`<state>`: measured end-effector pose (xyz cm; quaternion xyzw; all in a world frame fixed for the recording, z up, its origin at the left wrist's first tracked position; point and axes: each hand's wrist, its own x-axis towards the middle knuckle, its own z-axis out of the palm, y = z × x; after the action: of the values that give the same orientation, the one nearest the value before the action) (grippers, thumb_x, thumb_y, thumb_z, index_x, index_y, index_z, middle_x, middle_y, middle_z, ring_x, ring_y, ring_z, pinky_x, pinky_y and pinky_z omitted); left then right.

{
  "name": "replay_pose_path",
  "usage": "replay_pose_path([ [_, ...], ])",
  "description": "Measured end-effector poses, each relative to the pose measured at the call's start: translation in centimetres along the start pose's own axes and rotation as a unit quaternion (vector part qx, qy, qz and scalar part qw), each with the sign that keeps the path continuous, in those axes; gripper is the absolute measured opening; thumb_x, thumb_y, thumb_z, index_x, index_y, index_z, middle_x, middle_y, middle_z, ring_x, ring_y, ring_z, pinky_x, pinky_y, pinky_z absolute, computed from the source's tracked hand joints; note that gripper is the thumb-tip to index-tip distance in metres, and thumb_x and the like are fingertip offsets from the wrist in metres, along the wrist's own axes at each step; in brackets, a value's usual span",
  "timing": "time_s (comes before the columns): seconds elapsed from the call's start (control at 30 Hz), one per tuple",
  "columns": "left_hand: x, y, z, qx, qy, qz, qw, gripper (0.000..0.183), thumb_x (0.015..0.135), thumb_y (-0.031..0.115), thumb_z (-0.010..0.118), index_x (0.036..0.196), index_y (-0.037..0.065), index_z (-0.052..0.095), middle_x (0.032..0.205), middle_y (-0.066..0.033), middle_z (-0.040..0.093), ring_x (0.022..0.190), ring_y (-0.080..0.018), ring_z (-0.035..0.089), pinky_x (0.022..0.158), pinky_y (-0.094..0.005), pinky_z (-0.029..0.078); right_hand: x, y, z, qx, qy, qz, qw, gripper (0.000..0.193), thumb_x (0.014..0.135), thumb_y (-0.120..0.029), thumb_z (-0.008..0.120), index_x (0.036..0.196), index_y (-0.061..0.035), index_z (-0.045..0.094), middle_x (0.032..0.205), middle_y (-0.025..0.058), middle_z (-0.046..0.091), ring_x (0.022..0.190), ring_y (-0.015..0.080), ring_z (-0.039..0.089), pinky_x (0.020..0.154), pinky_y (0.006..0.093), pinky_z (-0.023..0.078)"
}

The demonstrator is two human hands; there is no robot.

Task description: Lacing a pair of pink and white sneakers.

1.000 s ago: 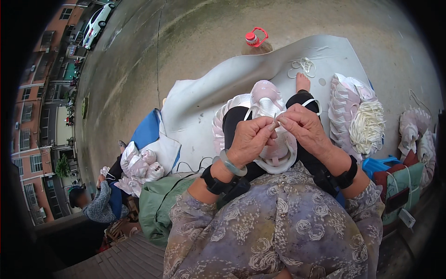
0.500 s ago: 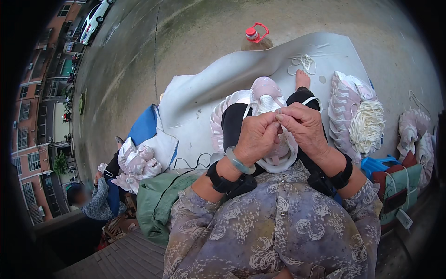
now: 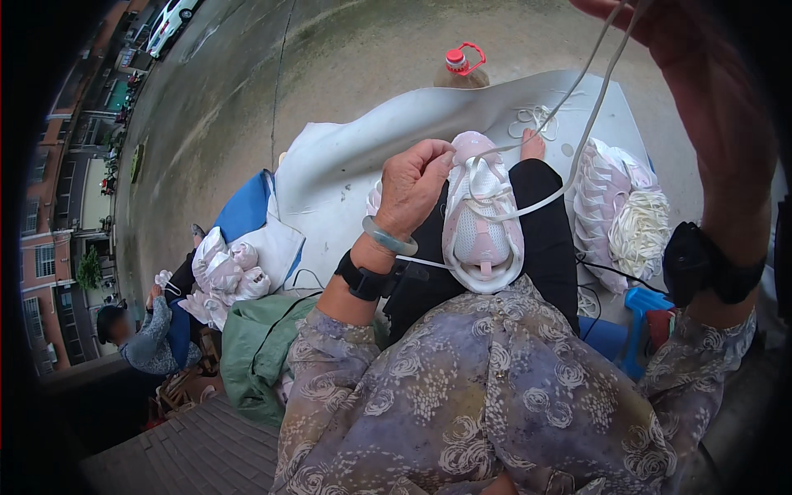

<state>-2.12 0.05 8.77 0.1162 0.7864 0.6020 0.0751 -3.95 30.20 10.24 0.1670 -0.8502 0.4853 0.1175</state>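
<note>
A pale pink and white sneaker (image 3: 478, 235) rests on my lap, toe pointing away from me. White shoelace (image 3: 596, 111) strands run from its front up to the top right. There my right hand (image 3: 701, 82), raised and dark, has the strands at its fingers, partly cut off by the upper edge. My left hand (image 3: 412, 186) is pinched closed beside the toe on the left. One strand crosses the toe near its fingertips, but what lies between them is hidden. Loose lace loops lie over the tongue of the sneaker.
Right of my leg lie stacked pink shoe parts (image 3: 598, 214) with a bundle of white laces (image 3: 641, 235). A white sheet (image 3: 330, 181) covers the ground; beyond it stands a red-capped bottle (image 3: 464, 74). A blue plastic stool (image 3: 639, 326), green cloth (image 3: 260, 346) and a seated person (image 3: 153, 338) flank me.
My hands were together over the sneaker. The right hand has swung up and out to the right, drawing the lace strands long; the left has shifted left and forward beside the toe.
</note>
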Motion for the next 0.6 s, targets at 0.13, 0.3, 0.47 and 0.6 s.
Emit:
replay_pose_path([
  [0.13,-0.4,0.2,0.6,-0.010,-0.010,0.001,1.000,0.018,0.089,0.011,0.053,0.099,-0.002,0.060,0.084,-0.0018,0.061,0.079,-0.0085,0.056,0.073,-0.0217,0.046,-0.7,22.0,16.3,-0.390,0.084,0.156,0.904,0.018,0.089,-0.020,0.043,0.102,-0.0110,0.053,0.097,0.0058,0.056,0.090,0.0194,0.057,0.078,0.0331,0.044],
  [0.3,0.1,2.0,1.1,-0.023,-0.030,0.035,0.999,0.026,0.091,0.020,0.053,0.103,-0.002,0.059,0.091,-0.0036,0.061,0.085,-0.0102,0.056,0.080,-0.0247,0.045,-2.2,41.0,27.2,-0.514,0.122,0.231,0.817,0.016,0.086,-0.017,0.043,0.100,-0.0143,0.050,0.092,0.0029,0.053,0.087,0.0210,0.056,0.072,0.0346,0.044],
  [0.47,1.0,5.3,1.8,-0.065,-0.054,0.072,0.994,0.050,0.091,0.044,0.046,0.107,-0.001,0.058,0.098,-0.0088,0.061,0.096,-0.0159,0.056,0.093,-0.0322,0.039,-2.4,41.1,26.7,-0.538,0.163,0.215,0.798,0.016,0.086,-0.018,0.042,0.101,-0.0154,0.049,0.095,0.0033,0.052,0.088,0.0213,0.054,0.073,0.0352,0.042],
  [0.6,2.3,8.2,2.5,-0.143,-0.125,0.123,0.974,0.092,0.076,0.076,0.026,0.119,-0.002,0.049,0.111,-0.0163,0.057,0.108,-0.0239,0.052,0.100,-0.0379,0.033,-2.0,39.7,26.3,-0.508,0.104,0.228,0.824,0.019,0.087,-0.019,0.043,0.106,-0.0165,0.047,0.097,0.0022,0.051,0.090,0.0206,0.053,0.075,0.0349,0.042],
])
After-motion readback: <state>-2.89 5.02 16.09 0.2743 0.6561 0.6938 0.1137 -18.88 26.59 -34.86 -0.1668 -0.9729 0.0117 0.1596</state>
